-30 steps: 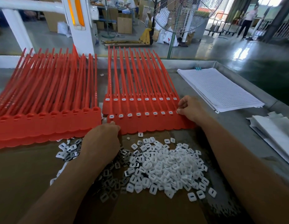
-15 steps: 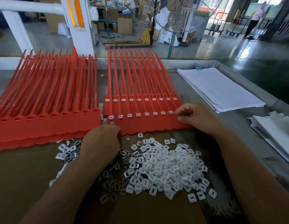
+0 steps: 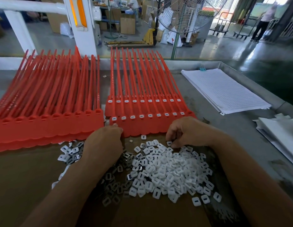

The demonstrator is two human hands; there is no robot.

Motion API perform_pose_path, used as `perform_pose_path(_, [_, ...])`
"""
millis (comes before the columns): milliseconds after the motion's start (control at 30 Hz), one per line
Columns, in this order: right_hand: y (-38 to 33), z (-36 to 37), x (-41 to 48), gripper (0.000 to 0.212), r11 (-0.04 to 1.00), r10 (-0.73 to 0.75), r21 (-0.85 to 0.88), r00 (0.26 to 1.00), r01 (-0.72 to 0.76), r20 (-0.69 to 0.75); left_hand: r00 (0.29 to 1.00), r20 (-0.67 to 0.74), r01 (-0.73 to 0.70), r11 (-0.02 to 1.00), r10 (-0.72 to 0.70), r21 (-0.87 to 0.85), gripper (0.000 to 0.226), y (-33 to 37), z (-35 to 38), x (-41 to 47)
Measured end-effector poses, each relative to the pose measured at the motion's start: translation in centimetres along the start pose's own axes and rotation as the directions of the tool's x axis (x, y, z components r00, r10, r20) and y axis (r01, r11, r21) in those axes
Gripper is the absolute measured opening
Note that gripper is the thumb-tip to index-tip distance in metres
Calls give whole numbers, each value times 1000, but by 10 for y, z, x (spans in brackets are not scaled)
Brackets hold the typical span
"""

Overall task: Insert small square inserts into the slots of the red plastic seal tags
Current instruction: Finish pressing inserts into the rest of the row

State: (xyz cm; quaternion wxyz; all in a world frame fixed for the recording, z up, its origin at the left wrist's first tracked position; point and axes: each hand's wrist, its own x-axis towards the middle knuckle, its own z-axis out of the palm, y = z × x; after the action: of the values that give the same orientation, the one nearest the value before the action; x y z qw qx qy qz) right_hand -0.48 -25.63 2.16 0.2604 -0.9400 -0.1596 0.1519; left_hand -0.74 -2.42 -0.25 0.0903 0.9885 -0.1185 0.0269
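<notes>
Curling my left hand against the near edge of tags; hold unclear. Right hand curls onto inserts, far edge; pinch unclear.

Glossy green workshop floor, white pillar, standing fan, yellow pallet jack, stacked cardboard boxes

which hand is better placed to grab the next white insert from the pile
Right, probably. The right hand has its fingertips on the far edge of the insert pile; the left hand sits against the red tags.
</notes>
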Motion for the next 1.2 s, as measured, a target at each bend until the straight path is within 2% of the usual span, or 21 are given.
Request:
perform_pose_path(267, [-4,1,3,18,995,38,-96,999,-37,8,1000,11,4,1000,-4,8,43,2,-1,0])
perform_pose_path(367, [-2,0,1,16,997,30,-78,999,-29,15,1000,5,2,1000,-2,10,42,2,-2,0])
perform_pose_path(533, [5,-4,-3,16,995,17,101,1000,-17,-3,1000,-10,8,1000,-8,-5,38,1,0,-1])
perform_pose_path(667, [12,-8,-4,18,916,46,401,991,7,-122,1000,-22,4,1000,-4,-13,36,1,0,0])
perform_pose_path(767, [15,-13,-6,20,899,88,438,968,24,-235,999,-32,-2,1000,1,-18,36,0,1,0])
perform_pose_path(867, [21,-18,-8,24,895,168,446,918,11,-359,1000,-29,-4,1000,4,-20,37,1,1,0])
perform_pose_path(1000, [36,-22,-7,22,878,292,479,805,-11,-517,999,-38,-6,1000,5,-21,36,1,1,0])
perform_pose_path(1133, [57,-23,-2,15,832,431,554,669,-34,-606,999,-42,-7,1000,6,-24,36,0,2,0])
perform_pose_path(1200, [67,-23,1,16,833,456,550,628,-53,-630,999,-41,-8,1000,7,-20,37,0,2,0])
